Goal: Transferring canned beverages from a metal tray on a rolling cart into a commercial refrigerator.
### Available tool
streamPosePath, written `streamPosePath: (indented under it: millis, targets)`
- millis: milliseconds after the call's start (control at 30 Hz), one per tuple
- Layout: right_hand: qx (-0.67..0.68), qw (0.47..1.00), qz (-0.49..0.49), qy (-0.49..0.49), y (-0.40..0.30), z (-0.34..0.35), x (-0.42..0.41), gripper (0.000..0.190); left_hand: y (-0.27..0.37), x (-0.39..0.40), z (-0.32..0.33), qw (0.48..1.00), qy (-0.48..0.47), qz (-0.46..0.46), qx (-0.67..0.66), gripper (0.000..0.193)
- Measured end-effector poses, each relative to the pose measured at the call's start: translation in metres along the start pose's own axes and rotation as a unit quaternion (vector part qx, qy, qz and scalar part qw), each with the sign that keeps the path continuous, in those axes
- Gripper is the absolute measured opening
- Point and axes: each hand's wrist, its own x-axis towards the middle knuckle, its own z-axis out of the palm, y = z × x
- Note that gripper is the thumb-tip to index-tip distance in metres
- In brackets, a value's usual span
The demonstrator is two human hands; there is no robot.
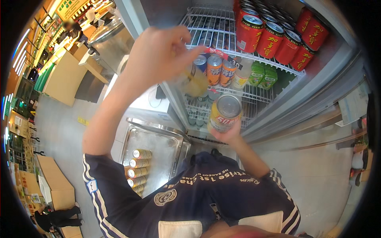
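My right hand (227, 131) grips a yellow drink can (224, 114) around its lower part, silver lid facing up, in front of the open refrigerator's shelves. Raised near the left side of the refrigerator opening, my left hand (160, 55) is blurred, with thumb and fingers bent. Just beyond its thumb shows a blurred yellowish container (195, 78); whether I hold it cannot be told. Orange cans (214, 70), a blue can (200, 63), a clear bottle (240, 78) and green drink cartons (263, 75) stand on a middle shelf.
Red cans (269, 40) fill the right part of the upper wire shelf (214, 16). On my left, a stainless-steel cart (157, 139) carries several yellow cans (140, 172). The refrigerator door (312, 114) swings out at right. A large metal pot (110, 31) and people (59, 218) are farther left.
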Motion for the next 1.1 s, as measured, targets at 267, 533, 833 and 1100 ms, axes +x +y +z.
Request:
streamPosePath:
  millis: [267,533,833,1100]
  targets:
    - [-0.128,0.989,-0.005,-0.074,-0.036,-0.018,0.018,0.090,-0.037,0.098,0.026,0.994,-0.027,-0.104,0.030,0.033]
    - [-0.208,0.975,-0.070,-0.021,-0.022,-0.038,0.012,0.084,-0.057,0.159,0.059,0.990,-0.030,-0.099,0.099,0.031]
    - [-0.190,0.979,-0.076,0.011,-0.026,-0.059,0.018,0.083,-0.119,0.229,0.132,0.971,-0.045,-0.130,0.196,0.036]
    - [-0.271,0.953,-0.124,0.047,-0.018,-0.076,0.017,0.090,-0.128,0.282,0.181,0.980,-0.081,-0.060,0.171,0.048]
